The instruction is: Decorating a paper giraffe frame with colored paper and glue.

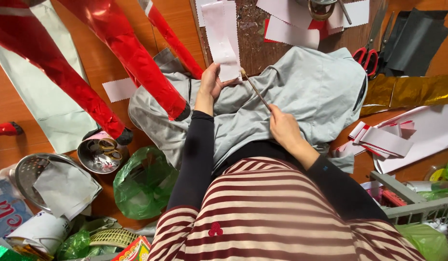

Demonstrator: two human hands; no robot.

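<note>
A: Stick (pixel 256 89), thin and brown, sits pinched at its near end in the right hand (pixel 284 126), angled up and away so its far tip meets the paper's lower edge.

B: And the left hand (pixel 210 83) is closed on that white paper strip (pixel 222 38), thumb and fingers clamping its bottom corner. That grip looks meant to keep the strip taut against the stick's tip.

A: Both hands work over a grey cloth (pixel 301 92) spread across the lap, probably as a soft working surface. Black sleeves, striped garment below.

B: Off to the left, a green plastic bag (pixel 144 183) lies beside a metal bowl (pixel 97 153) with rings of tape inside, within easy reach.

A: Red foil rolls (pixel 127 53) stretch diagonally across the orange floor, over a pale sheet.

B: Farther out, a brown board (pixel 255 46) carries more white zigzag-edged pieces. Red-handled scissors (pixel 368 58) rest to the right by black sheets (pixel 417 41), gold foil (pixel 412 92) just below them.

A: Folded red-and-white strips (pixel 383 140) are stacked on the right.
</note>
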